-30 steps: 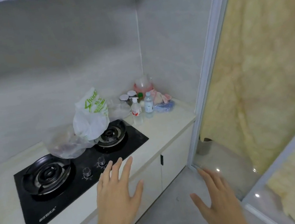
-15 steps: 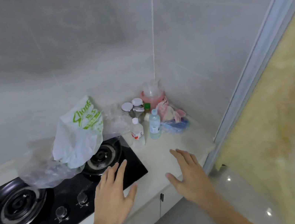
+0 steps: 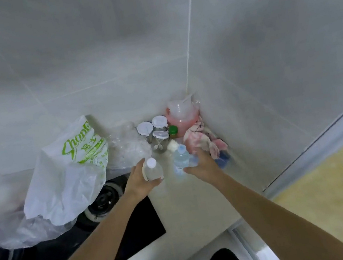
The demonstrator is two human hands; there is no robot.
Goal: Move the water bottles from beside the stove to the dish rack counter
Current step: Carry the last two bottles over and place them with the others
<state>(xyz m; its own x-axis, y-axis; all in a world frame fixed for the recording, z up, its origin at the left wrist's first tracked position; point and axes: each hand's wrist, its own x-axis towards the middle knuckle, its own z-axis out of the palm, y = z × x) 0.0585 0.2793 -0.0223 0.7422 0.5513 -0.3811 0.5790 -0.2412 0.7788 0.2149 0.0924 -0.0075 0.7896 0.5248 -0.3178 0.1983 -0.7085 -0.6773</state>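
Note:
Two small clear water bottles stand on the pale counter [image 3: 184, 198] right of the black stove [image 3: 50, 252]. My left hand [image 3: 139, 179] grips the white-capped bottle [image 3: 151, 170]. My right hand [image 3: 201, 165] wraps round the bottle with the pale blue cap and label [image 3: 180, 160]. Whether either bottle has left the counter I cannot tell; their bases are hidden by my fingers.
Behind the bottles in the corner stand white-lidded jars [image 3: 157, 130], a green-capped bottle [image 3: 173, 131], a pink jug [image 3: 182, 114] and a pink cloth [image 3: 199, 140]. A white shopping bag [image 3: 70, 169] and clear plastic lie over the burners. Tiled walls close the corner.
Both hands have reached forward from the counter's front edge to the corner and taken hold of one bottle each. The view has moved in closer and tilted down.

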